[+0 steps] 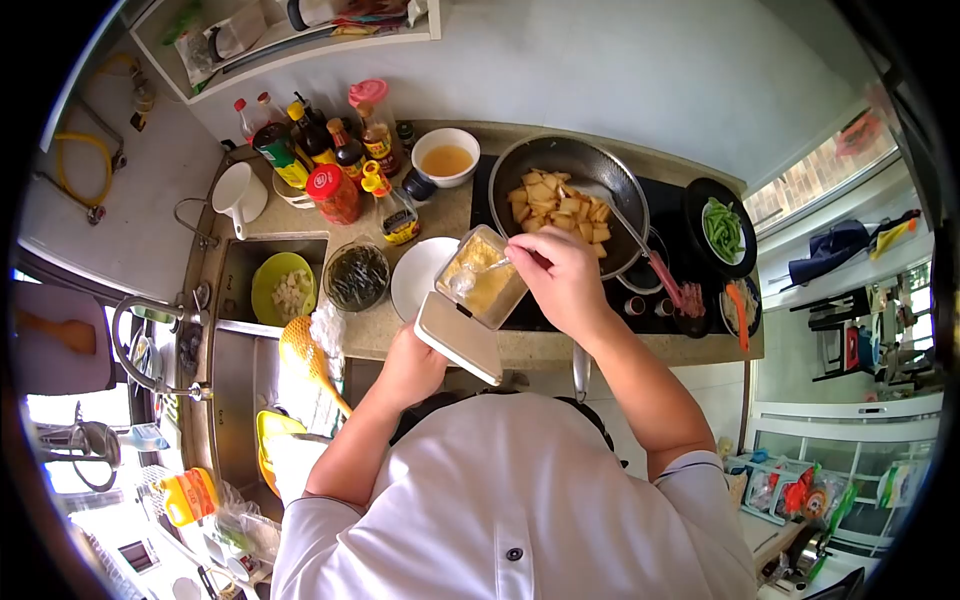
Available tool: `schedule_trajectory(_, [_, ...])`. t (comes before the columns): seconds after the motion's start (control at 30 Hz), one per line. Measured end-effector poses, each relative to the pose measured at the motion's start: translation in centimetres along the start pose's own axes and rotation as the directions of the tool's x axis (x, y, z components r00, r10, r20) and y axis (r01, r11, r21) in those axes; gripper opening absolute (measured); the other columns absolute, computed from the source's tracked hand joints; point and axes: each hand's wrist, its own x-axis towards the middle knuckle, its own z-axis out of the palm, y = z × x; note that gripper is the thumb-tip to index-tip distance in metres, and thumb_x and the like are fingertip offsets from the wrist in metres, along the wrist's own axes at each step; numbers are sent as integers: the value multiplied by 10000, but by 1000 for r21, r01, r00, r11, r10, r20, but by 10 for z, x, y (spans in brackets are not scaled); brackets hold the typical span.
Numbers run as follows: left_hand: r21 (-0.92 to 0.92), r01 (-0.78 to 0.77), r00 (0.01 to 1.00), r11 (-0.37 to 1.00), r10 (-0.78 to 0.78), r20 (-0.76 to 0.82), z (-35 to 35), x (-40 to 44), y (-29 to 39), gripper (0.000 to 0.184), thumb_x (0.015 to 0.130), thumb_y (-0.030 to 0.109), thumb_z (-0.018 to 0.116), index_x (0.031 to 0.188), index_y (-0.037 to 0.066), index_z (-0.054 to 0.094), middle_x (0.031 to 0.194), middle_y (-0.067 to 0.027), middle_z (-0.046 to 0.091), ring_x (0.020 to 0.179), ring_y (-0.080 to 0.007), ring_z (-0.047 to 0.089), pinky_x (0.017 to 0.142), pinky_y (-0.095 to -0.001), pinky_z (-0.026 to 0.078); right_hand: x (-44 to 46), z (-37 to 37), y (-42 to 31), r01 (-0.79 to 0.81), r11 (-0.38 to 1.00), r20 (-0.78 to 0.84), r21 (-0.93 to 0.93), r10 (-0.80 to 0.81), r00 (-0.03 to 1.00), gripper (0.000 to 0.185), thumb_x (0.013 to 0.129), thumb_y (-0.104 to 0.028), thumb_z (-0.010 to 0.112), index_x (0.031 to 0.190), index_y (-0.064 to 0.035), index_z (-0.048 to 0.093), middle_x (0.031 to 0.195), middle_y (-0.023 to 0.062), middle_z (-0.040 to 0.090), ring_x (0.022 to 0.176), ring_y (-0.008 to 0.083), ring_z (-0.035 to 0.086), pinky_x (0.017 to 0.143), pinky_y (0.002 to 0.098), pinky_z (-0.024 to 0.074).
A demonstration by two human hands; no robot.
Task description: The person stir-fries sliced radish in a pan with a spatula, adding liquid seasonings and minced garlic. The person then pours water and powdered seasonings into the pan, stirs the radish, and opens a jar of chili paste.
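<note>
Box [511, 302] grasped in left hand [415, 362], seemingly to steady it; lid [458, 340] swung open, leaving contents reachable. Right hand [562, 275] pinches clear spoon [492, 267], angled inside, probably for control.

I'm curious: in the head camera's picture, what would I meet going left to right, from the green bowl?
Green bowl → dark strips → open box → pan → green vegetables.

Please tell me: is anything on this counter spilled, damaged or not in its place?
Nothing clearly stands out. The box has its lid open, but the right hand holds a spoon in it, so this seems normal. I see no obvious spill around the pan.
</note>
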Motion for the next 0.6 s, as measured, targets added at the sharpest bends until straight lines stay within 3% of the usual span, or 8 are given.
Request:
schedule_trajectory(0.07, [43,-1,1000,999,2,-8,8,-3,2,225,892,-42,614,1110,-15,661,1106,-193,683,1032,-379,677,898,-410,542,-16,-15,-10,26,999,12,36,-26,1000,136,883,11,760,1012,20,718,817,86,650,656,164,591,594,285,462])
schedule_trajectory(0.13, [299,-94,996,950,92,20,12,-3,5,254,845,-40,644,1096,-9,657,1065,-205,669,1008,-424,657,872,-444,550,-26,-29,-16,84,996,-17,-16,-84,996,149,869,21,768,1010,18,717,823,90,648,653,181,594,598,292,468])
schedule_trajectory(0.2, [321,-113,993,941,115,11,18,-1,6,269,832,-32,655,1100,-4,655,1073,-201,669,1007,-425,657,861,-453,552,-36,-40,-20,156,978,-31,-137,-161,986,166,845,36,780,993,24,706,849,106,652,663,226,615,610,314,495])
schedule_trajectory(0.3, [344,-142,989,928,148,7,26,4,13,287,819,-20,670,1104,2,650,1090,-196,667,1009,-427,655,845,-466,555,-43,-44,-18,236,958,2,-163,-239,971,167,837,27,767,986,10,694,837,122,622,688,306,626,611,390,514])
schedule_trajectory(0.37, [350,-152,988,924,155,18,31,7,15,288,819,-17,675,1105,3,647,1099,-195,666,1013,-429,654,841,-469,556,-49,-43,-13,209,965,1,-160,-211,977,167,836,29,767,985,12,694,838,124,624,700,313,633,627,390,522])
schedule_trajectory(0.47, [333,-149,988,931,151,19,38,12,13,274,818,-15,679,1089,3,646,1094,-193,662,997,-433,654,829,-469,557,-59,-39,-7,54,996,-65,-72,-59,996,120,848,39,755,950,18,697,815,125,629,684,283,636,621,348,518])
schedule_trajectory(0.53, [281,-179,981,943,193,-23,43,15,10,236,733,-34,715,958,0,653,971,-176,620,898,-404,623,764,-450,534,-66,-38,-1,-164,986,-116,40,167,979,80,884,44,748,959,39,719,852,86,696,690,120,612,618,257,478])
schedule_trajectory(0.6, [289,-200,978,936,210,-4,44,19,8,239,731,-37,714,959,0,653,968,-177,618,897,-403,622,760,-448,533,-71,-38,7,-211,974,-177,83,222,959,80,894,32,747,972,37,729,857,67,703,694,92,598,601,240,461])
